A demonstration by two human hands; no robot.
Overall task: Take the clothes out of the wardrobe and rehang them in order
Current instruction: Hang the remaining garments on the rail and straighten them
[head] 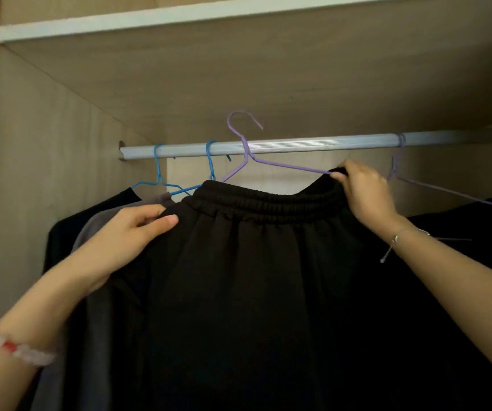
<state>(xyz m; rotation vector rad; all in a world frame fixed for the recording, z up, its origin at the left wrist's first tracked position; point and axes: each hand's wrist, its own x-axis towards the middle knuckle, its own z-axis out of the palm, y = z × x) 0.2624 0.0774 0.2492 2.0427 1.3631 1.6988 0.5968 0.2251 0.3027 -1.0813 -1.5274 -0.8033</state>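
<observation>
Wardrobe interior, hanging section, as we find it.

Item: black garment with elastic waistband, held up in front of the rail, filling the middle of our view. It rides on a purple wire hanger whose hook stands above the rail and is not hooked over it.

Our left hand: fingers curled, thumb on the front, pinching the left end of the waistband.

Our right hand: fingers closed on the right end of the waistband where the purple hanger's arm enters the cloth. Whether the wire itself is in the grip we cannot tell.

Item: two blue wire hangers, hooked on the rail near its left end, close to the wardrobe's left wall. Under them hang a black top, nearest the wall, and a grey garment just beside it, partly behind our left hand.

Item: second purple hanger, hooked on the rail toward the right end, carrying a dark garment at the right edge.

Item: white-edged shelf above the rail.

Worn: pale beaded bracelet on the left wrist; thin chain bracelet on the right.
</observation>
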